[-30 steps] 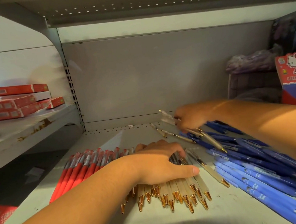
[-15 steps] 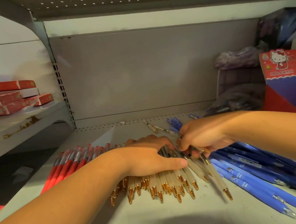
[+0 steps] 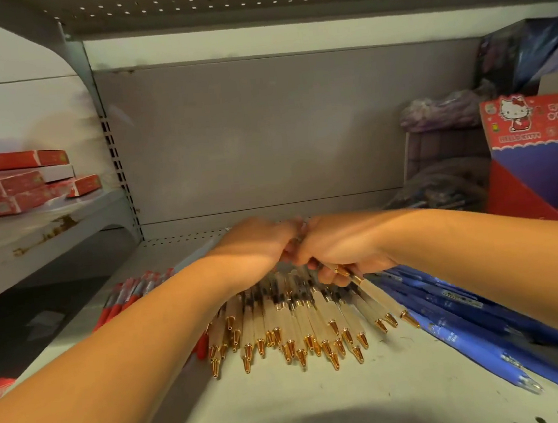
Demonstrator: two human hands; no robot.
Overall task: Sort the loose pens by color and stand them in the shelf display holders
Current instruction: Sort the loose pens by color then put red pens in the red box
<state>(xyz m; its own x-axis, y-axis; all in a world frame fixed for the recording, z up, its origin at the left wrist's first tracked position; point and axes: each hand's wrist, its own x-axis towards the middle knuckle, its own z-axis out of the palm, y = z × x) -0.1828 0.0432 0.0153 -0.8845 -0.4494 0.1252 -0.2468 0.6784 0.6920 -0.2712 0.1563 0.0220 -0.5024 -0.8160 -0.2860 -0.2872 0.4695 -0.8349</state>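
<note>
Several white pens with gold tips (image 3: pixel 293 327) lie fanned out side by side on the grey shelf (image 3: pixel 291 409), tips towards me. Red pens (image 3: pixel 124 294) lie in a row to their left, blue pens (image 3: pixel 472 325) in a pile to their right. My left hand (image 3: pixel 257 244) rests curled over the far ends of the white pens. My right hand (image 3: pixel 340 249) touches it and grips a white pen (image 3: pixel 379 295) at the right edge of the fan. The pens' far ends are hidden under both hands.
A red and blue Hello Kitty display box (image 3: pixel 539 149) stands at the right rear, with purple packages (image 3: pixel 439 115) behind it. Red flat boxes (image 3: pixel 13 184) are stacked on the neighbouring shelf to the left. Another shelf (image 3: pixel 283 0) hangs close overhead.
My right hand came back from the blue pile with white pens and joined the left hand over the white group. The left hand slid further back along the pens.
</note>
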